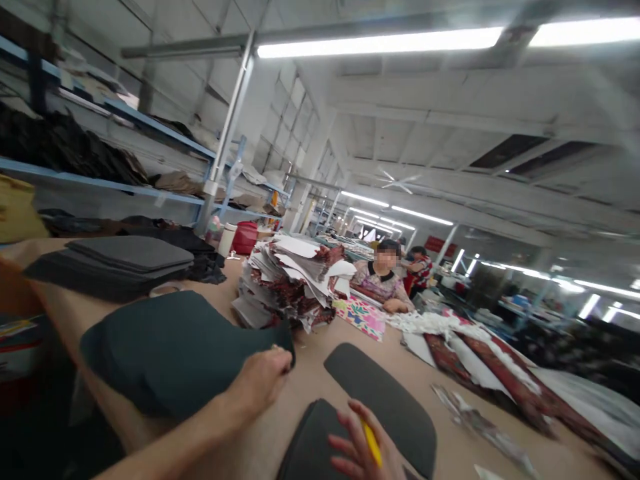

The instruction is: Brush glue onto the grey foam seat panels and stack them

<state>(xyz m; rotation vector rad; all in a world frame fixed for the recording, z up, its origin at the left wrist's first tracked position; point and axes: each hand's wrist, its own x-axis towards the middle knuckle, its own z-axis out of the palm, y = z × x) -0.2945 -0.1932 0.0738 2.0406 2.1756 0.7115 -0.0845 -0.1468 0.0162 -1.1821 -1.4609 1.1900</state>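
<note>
My left hand (pixel 265 375) is closed on the edge of a dark green fabric piece (pixel 175 347), which spreads leftward over the table. At the bottom centre my right hand (pixel 363 440) has its fingers partly spread. A yellow stick-like tool (pixel 371 443) lies across its palm side, held near the thumb; its exact kind is unclear. Beneath and beside this hand is a dark grey rounded panel (pixel 310 437). Another dark grey panel with rounded corners (pixel 385 400) lies flat just beyond it.
A tall stack of white and reddish-brown sheets (pixel 295 280) stands mid-table. Dark panels (pixel 125 257) are piled at left. A white tumbler (pixel 227 239) and red bag (pixel 245 237) sit behind. Clear plastic (pixel 480 423) lies right. A co-worker (pixel 384 277) sits across the table.
</note>
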